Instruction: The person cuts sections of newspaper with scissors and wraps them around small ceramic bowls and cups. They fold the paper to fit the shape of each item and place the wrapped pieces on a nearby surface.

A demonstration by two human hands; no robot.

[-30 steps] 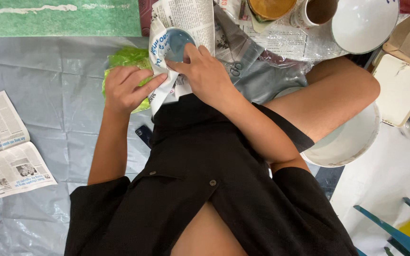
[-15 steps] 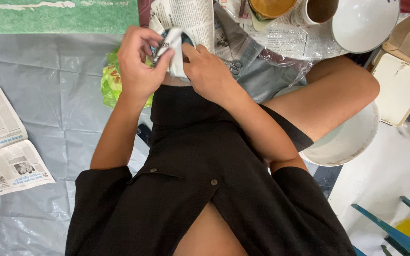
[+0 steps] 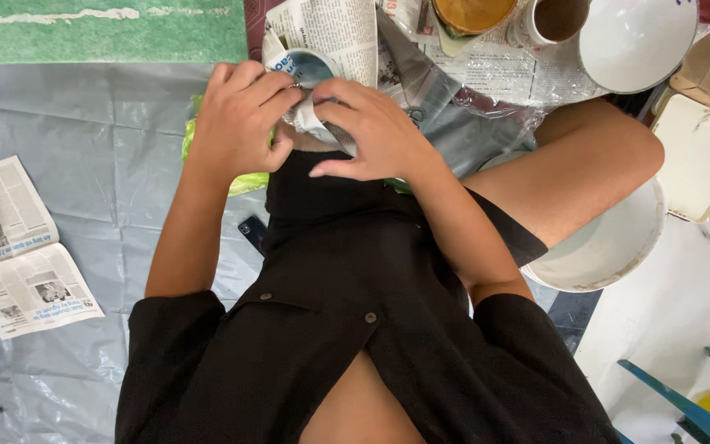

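Note:
Both my hands are closed around a small white tub with a blue and white round top (image 3: pixel 310 70), held up in front of my black shirt. My left hand (image 3: pixel 240 123) grips its left side with the fingers curled over the rim. My right hand (image 3: pixel 371 131) presses on its right and lower side. A folded newspaper (image 3: pixel 334 33) stands just behind the tub. A crumpled green plastic bag (image 3: pixel 246 182) lies under my left wrist and is mostly hidden.
A grey plastic sheet (image 3: pixel 84 123) covers the floor, with newspaper pages (image 3: pixel 14 247) at the left and a dark phone (image 3: pixel 252 232) by my arm. A white bowl (image 3: pixel 634 37), a mug (image 3: pixel 548 18) and a yellow-brown bowl (image 3: pixel 470 12) stand at the top. A large white basin (image 3: pixel 610 247) sits under my knee.
My left hand has come up off the green bag and joined my right hand on the tub. The tub has tilted and is now partly covered by both hands.

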